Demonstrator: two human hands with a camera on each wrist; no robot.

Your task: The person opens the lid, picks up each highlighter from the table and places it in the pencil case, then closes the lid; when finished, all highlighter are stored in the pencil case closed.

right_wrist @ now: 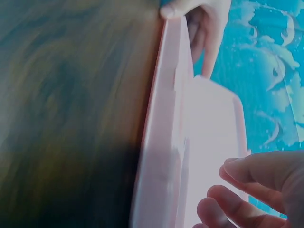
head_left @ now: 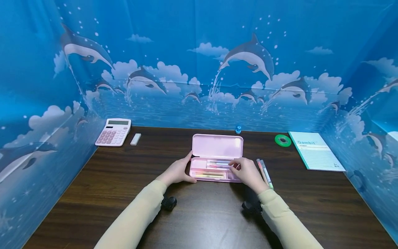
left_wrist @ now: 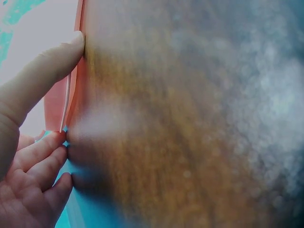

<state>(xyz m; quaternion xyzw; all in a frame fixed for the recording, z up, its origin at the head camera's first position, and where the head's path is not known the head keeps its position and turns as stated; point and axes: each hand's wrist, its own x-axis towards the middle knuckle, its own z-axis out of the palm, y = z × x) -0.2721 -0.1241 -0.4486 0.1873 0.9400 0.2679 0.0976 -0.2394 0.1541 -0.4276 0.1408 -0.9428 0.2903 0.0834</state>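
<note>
A pink pencil case (head_left: 217, 145) lies with its lid folded back on the table. Several slim pens (head_left: 217, 164) fill its upper section, and yellowish pens (head_left: 209, 175) lie in the lower one. My left hand (head_left: 178, 171) grips the case's left end; in the left wrist view, the thumb (left_wrist: 71, 47) presses the near edge and the fingers (left_wrist: 42, 156) lie round the end. My right hand (head_left: 247, 173) hovers over the right side of the case, fingertips beside the pen ends. In the right wrist view, its bent fingers (right_wrist: 256, 175) show nothing between them.
Two pens (head_left: 265, 173) lie right of the case, partly behind my right hand. A small blue bottle-like item (head_left: 238, 130), green tape roll (head_left: 283, 140) and notepad (head_left: 317, 152) stand farther right. At left are a calculator (head_left: 113, 132) and white eraser (head_left: 135, 139). Dolphin-print curtain (head_left: 192, 52) surrounds the table.
</note>
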